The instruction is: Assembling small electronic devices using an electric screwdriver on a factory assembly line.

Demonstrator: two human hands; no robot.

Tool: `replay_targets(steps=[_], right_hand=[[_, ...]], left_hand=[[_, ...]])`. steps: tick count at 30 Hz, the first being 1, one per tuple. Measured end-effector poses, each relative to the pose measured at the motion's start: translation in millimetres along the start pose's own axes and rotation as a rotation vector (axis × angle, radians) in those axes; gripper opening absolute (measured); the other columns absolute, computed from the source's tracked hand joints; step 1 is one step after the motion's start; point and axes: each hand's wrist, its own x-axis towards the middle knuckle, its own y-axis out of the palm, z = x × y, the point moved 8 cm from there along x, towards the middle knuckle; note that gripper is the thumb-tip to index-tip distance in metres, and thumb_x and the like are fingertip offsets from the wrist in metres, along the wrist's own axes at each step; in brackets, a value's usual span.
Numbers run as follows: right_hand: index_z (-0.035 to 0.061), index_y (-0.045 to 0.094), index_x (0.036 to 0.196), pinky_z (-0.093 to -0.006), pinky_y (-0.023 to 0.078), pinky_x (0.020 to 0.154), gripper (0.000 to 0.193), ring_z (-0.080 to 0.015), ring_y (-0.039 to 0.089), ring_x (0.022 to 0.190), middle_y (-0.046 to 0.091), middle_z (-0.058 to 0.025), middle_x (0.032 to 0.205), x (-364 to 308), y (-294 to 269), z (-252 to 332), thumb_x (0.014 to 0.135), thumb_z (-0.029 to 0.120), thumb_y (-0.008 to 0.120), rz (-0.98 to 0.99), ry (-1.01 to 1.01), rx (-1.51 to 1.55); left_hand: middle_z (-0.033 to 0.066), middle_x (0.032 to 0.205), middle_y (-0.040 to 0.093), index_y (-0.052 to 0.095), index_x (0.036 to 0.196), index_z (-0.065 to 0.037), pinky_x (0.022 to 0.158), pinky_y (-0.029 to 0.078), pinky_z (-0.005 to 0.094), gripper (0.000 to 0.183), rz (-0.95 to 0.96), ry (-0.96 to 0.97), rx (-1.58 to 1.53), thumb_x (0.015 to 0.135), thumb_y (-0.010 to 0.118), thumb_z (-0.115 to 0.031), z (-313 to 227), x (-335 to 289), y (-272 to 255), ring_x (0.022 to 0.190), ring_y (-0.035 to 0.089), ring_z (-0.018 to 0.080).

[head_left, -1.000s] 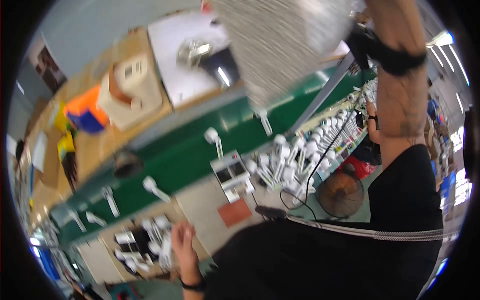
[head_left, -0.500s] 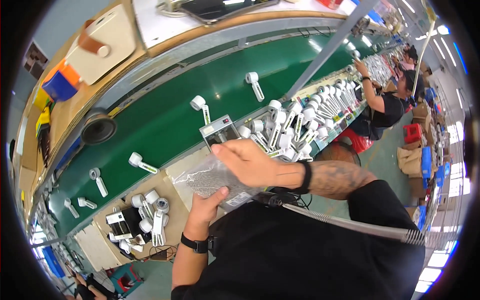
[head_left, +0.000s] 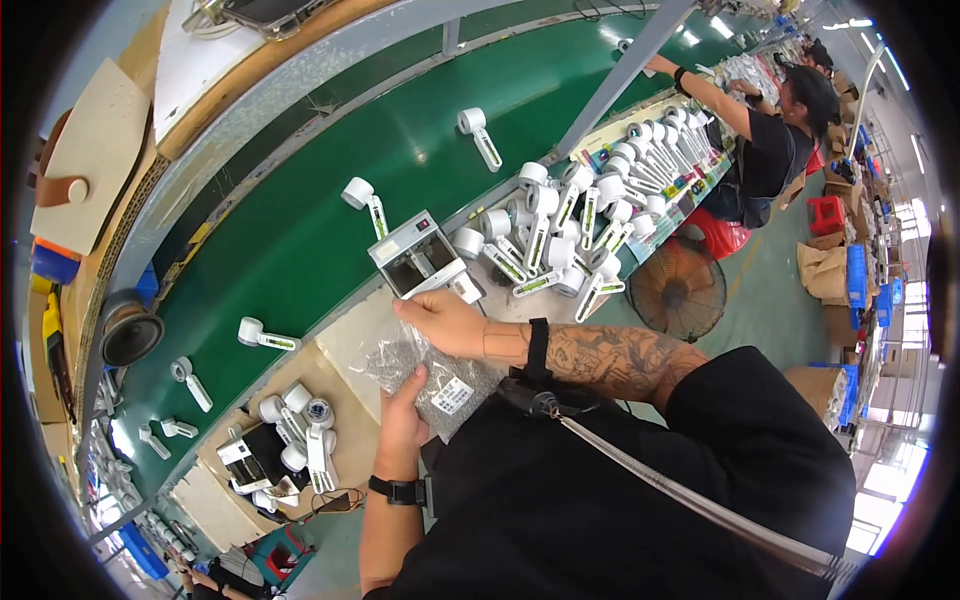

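A clear plastic bag (head_left: pixel 472 378) full of small grey metallic pieces, too small to make out, is held in front of my body. My left hand (head_left: pixel 404 405) grips its lower left side, thumb on top, beside a white label. At the bag's upper edge my right hand (head_left: pixel 445 322) is closed on the plastic. Just beyond the right hand stands a small metal box-shaped machine (head_left: pixel 415 255) with an open top and a red switch. Beside it lies a pile of white round-headed devices (head_left: pixel 545 225) with handles bearing green strips.
A green conveyor belt (head_left: pixel 300 230) runs past the bench, with several white devices spaced along it. A second machine (head_left: pixel 245 458) and more devices sit to the left. Rightward are a floor fan (head_left: pixel 678 288) and a co-worker (head_left: pixel 765 130). A coiled cable (head_left: pixel 650 470) crosses my front.
My right hand has gone from covering the bag to holding its upper edge. More of the bag and its label now show. The view has shifted, revealing the machine and floor fan more fully.
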Motion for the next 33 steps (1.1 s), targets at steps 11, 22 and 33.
replay_targets(steps=[11,22,33], right_hand=[[0.0026,0.070,0.082,-0.0453,0.053,0.074,0.064,-0.0293,0.071,0.077,0.072,-0.0126,0.078,54.0,-54.8,2.9,0.103,0.062,0.063,-0.091,0.169,-0.351],[-0.0049,0.055,0.138,-0.0439,0.058,0.082,0.079,-0.0340,0.076,0.091,0.076,-0.0233,0.099,27.2,-68.8,-33.1,0.101,0.063,0.069,-0.021,0.135,-0.316],[-0.0090,0.072,0.127,-0.0326,0.060,0.087,0.079,-0.0174,0.075,0.101,0.078,-0.0130,0.115,18.0,-35.4,-27.8,0.106,0.066,0.062,0.084,0.411,0.138]], left_hand=[[0.0147,0.135,0.071,0.057,0.147,0.000,0.102,0.061,0.0441,0.047,-0.020,-0.080,0.063,0.103,0.071,-0.006,-21.9,63.1,18.3,0.119,0.073,0.0286],[0.0159,0.140,0.068,0.053,0.151,-0.001,0.103,0.061,0.0454,0.049,-0.053,-0.123,-0.007,0.105,0.068,-0.008,-24.9,101.4,13.0,0.124,0.070,0.0303],[0.0153,0.138,0.069,0.053,0.152,-0.002,0.101,0.062,0.0426,0.045,-0.095,-0.039,0.087,0.110,0.063,-0.017,-46.3,85.5,34.9,0.120,0.073,0.0283]])
